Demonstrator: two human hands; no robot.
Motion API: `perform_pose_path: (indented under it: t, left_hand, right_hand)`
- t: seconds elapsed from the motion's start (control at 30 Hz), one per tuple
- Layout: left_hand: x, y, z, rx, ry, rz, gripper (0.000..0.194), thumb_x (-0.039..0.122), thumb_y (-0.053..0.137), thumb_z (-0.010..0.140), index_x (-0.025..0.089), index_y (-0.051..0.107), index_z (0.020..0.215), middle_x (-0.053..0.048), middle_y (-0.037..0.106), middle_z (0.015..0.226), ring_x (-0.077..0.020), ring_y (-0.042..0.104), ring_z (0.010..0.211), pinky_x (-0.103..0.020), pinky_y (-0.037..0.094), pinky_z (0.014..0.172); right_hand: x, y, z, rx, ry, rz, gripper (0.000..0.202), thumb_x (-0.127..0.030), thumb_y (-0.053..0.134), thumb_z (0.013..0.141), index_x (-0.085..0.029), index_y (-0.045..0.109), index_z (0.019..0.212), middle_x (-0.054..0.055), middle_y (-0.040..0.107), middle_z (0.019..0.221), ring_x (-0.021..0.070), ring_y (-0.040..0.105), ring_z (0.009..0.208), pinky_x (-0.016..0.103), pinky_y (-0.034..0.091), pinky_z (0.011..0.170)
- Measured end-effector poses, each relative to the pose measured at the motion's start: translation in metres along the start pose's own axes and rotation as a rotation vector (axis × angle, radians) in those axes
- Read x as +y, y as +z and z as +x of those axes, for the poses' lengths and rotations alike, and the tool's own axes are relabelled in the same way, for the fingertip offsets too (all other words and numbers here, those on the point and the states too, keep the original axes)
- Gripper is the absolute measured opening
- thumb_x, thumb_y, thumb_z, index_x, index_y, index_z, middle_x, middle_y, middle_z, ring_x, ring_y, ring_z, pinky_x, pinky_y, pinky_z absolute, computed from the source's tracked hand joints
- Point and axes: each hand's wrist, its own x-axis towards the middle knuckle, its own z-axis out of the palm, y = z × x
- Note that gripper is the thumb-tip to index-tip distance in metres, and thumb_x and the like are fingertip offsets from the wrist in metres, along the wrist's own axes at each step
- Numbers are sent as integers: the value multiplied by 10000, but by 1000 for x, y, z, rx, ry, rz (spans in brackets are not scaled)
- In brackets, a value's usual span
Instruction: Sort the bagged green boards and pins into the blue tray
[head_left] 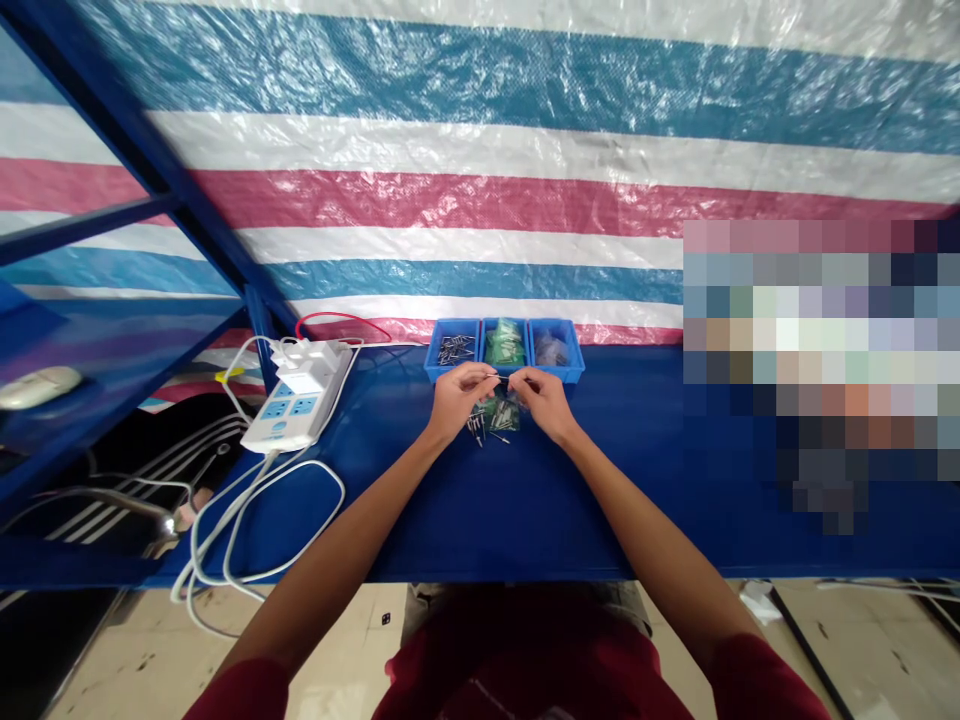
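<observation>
Both hands meet over the blue table, just in front of three small blue bins. My left hand is closed in a pinch on a thin metal piece that points right. Close beside it, my right hand is also pinched; what its fingertips hold is too small to tell. Under the hands lie loose metal pieces and a small clear bag with metal pieces in it. The left bin contains loose metal pieces, the middle one a green-tinted bag, the right one a clear bag.
A white power strip with plugs stands at the left, its white cable looped to the table's front edge. Behind is a striped plastic sheet. A blue metal frame rises at the left. The right side is pixelated.
</observation>
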Motion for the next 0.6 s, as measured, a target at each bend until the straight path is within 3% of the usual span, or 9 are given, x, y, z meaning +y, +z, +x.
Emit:
perform_pose_path:
  t: [0.23,0.47,0.6]
  left_hand:
    - [-3,1,1,37,-2,1,294,430,748,731,143,704,776,-34,693,694,-140,618,591,-245,503,515]
    - [-6,1,1,25,8,61,293,425,698,787,137,709,838,-61,722,800,-159,646,648,-251,507,532]
    - [-4,0,1,2,34,54,303,447,599,872,152,650,914,-79,733,874,-188,692,773,-290,542,676]
  right_hand:
    - [-4,-1,0,-19,23,4,414,-571,515,834,-192,577,680,-10,462,578,126,404,558,251,318,525]
    - [-4,0,1,-61,8,-52,419,-560,493,829,-187,579,659,-7,476,580,125,402,553,253,302,538]
    - [-4,0,1,-27,42,-124,446,-548,472,847,-180,609,636,-17,441,520,128,404,525,264,299,551]
